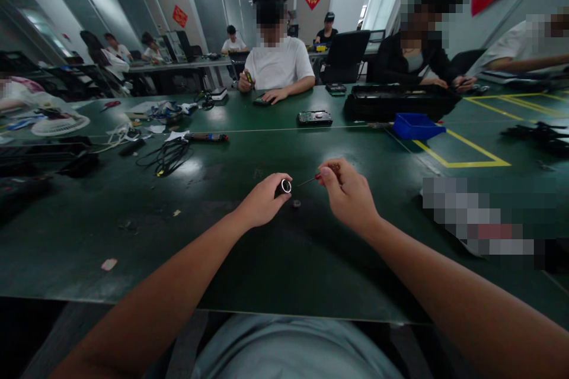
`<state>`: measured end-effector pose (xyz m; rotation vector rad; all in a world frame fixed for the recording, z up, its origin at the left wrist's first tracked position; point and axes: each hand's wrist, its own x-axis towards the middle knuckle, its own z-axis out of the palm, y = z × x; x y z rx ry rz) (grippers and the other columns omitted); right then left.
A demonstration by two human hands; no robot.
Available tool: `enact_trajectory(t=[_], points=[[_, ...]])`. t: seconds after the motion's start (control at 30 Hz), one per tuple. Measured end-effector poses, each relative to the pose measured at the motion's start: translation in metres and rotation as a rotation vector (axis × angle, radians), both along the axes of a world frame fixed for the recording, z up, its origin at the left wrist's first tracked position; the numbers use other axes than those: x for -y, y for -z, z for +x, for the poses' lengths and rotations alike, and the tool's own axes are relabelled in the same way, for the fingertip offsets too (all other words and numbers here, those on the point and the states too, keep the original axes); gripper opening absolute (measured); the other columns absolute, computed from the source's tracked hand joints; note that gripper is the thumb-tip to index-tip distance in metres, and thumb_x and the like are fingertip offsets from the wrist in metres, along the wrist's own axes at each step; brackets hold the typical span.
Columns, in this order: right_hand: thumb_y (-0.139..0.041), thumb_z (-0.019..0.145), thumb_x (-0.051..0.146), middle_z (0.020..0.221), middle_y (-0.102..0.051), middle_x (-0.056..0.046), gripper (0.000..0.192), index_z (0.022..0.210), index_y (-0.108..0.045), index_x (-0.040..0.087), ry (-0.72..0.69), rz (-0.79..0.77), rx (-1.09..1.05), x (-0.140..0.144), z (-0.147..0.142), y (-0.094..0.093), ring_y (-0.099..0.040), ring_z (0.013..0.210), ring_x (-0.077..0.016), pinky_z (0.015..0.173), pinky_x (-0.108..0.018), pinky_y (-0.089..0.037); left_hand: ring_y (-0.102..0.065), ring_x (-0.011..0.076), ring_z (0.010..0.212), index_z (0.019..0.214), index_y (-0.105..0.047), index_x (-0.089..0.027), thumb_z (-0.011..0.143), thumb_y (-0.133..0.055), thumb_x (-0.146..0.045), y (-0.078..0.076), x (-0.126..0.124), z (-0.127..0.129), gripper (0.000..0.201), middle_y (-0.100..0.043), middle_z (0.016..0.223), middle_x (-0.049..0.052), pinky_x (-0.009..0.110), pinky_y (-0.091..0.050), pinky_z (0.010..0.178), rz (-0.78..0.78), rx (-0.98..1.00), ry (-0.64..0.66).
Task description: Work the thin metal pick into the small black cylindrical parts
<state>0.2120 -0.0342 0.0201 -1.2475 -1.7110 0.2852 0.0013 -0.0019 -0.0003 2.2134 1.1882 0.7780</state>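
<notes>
green table: ring between hands.

Blue bin, black cable coil, white fan on green table.

Dim overhead light, table glare, warped edges

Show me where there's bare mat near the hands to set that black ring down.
Bare mat lies between the left hand, which holds the black ring, and the black cable coil further left, and also along the near table edge under both forearms. The right hand holds a small screwdriver. The far left is crowded; the blue bin sits right.
</notes>
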Motion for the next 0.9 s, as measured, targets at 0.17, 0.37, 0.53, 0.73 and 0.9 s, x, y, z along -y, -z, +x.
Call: enact_trajectory(t=[0.17, 0.37, 0.53, 0.73, 0.9], points=[[-0.045, 0.099, 0.036, 0.081, -0.069, -0.004, 0.02, 0.096, -0.059, 0.021, -0.009, -0.007, -0.003, 0.0, 0.0, -0.001, -0.067, 0.075, -0.0195, 0.069, -0.033, -0.048, -0.06, 0.0218, 0.092, 0.107, -0.057, -0.02, 0.086, -0.066, -0.037, -0.006, 0.006, 0.004, 0.028, -0.064, 0.105, 0.005, 0.035, -0.047, 0.079, -0.022, -0.088, -0.056], [-0.046, 0.099, 0.035, 0.08, -0.069, -0.004, 0.02, 0.096, -0.059, 0.021, -0.019, -0.01, -0.004, 0.001, 0.0, -0.001, -0.067, 0.074, -0.0192, 0.068, -0.033, -0.047, -0.062, 0.0221, 0.09, 0.103, -0.062, -0.021, 0.089, -0.063, -0.042, -0.005, 0.005, 0.006, 0.025, -0.066, 0.101, 0.005, 0.034, -0.047, 0.075, -0.031, -0.22, 0.046], [-0.046, 0.099, 0.036, 0.079, -0.069, -0.004, 0.021, 0.096, -0.059, 0.021, -0.01, -0.026, 0.003, -0.001, 0.0, 0.0, -0.066, 0.074, -0.0197, 0.068, -0.033, -0.047, -0.063, 0.0241, 0.103, 0.12, -0.061, -0.023, 0.092, -0.058, -0.04, 0.001, 0.008, 0.01, 0.032, -0.066, 0.117, 0.007, 0.036, -0.05, 0.084, 0.013, -0.358, 0.068], [-0.045, 0.099, 0.038, 0.08, -0.069, -0.004, 0.022, 0.097, -0.059, 0.021, -0.013, -0.029, 0.002, -0.001, -0.001, -0.001, -0.067, 0.074, -0.0197, 0.067, -0.033, -0.047, -0.064, 0.0251, 0.098, 0.12, -0.063, -0.026, 0.091, -0.058, -0.043, 0.001, 0.011, 0.018, 0.034, -0.066, 0.112, 0.005, 0.035, -0.051, 0.076, 0.026, -0.504, -0.019], [-0.045, 0.099, 0.038, 0.079, -0.069, -0.004, 0.023, 0.096, -0.06, 0.02, -0.004, -0.051, 0.01, 0.001, -0.001, -0.002, -0.067, 0.074, -0.0202, 0.066, -0.033, -0.046, -0.064, 0.0235, 0.093, 0.114, -0.065, -0.03, 0.091, -0.058, -0.047, -0.002, 0.012, 0.019, 0.03, -0.065, 0.106, 0.004, 0.033, -0.05, 0.072, 0.015, -0.54, -0.023]])
